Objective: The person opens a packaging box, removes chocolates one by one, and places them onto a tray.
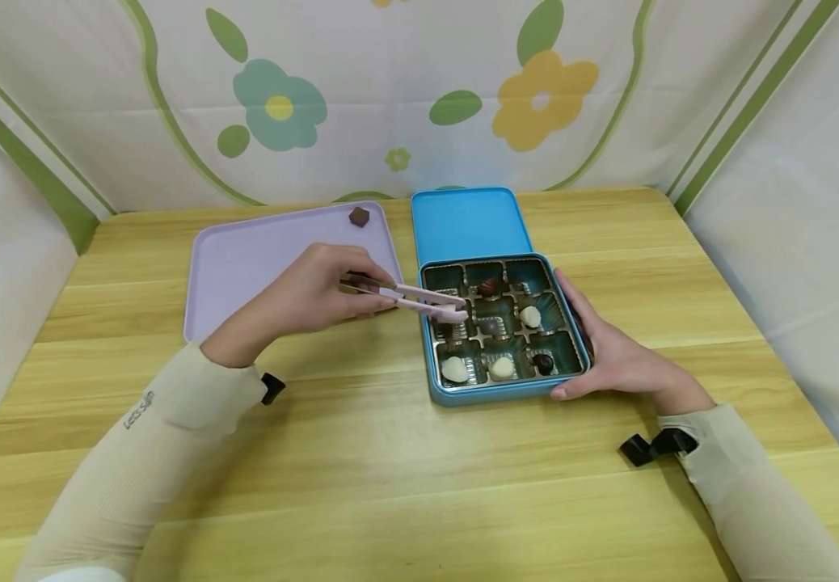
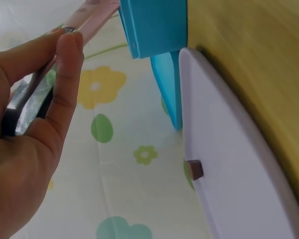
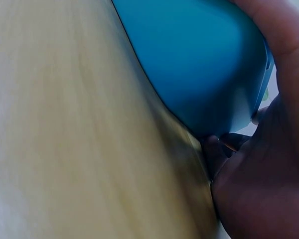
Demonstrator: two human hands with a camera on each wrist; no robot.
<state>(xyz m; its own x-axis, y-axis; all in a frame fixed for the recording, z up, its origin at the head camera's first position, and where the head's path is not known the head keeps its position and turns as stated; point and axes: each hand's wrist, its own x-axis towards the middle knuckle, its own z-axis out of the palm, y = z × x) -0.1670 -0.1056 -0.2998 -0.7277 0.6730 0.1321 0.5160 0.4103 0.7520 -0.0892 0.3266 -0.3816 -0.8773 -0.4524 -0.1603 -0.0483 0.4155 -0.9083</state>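
Observation:
My left hand (image 1: 321, 288) pinches a pair of tongs (image 1: 430, 296) with pale pink arms, thumb and fingers on opposite sides. The tong tips are over the left compartment of the middle row in a blue tin (image 1: 456, 396). Whether they touch or hold a chocolate there, I cannot tell. White chocolates (image 1: 454, 369) and dark chocolates (image 1: 543, 364) sit in several compartments of the tin's divided insert. With my right hand (image 1: 619, 360) I grip the tin's right side, thumb at the near corner and fingers along the side wall.
Left of the tin lies a lilac tray (image 1: 245, 259), with one brown chocolate (image 1: 359, 217) near its far right corner. The tin's blue lid (image 1: 470, 222) lies behind the tin. A flower-patterned cloth (image 1: 390, 97) hangs along the back of the wooden table (image 1: 390, 485).

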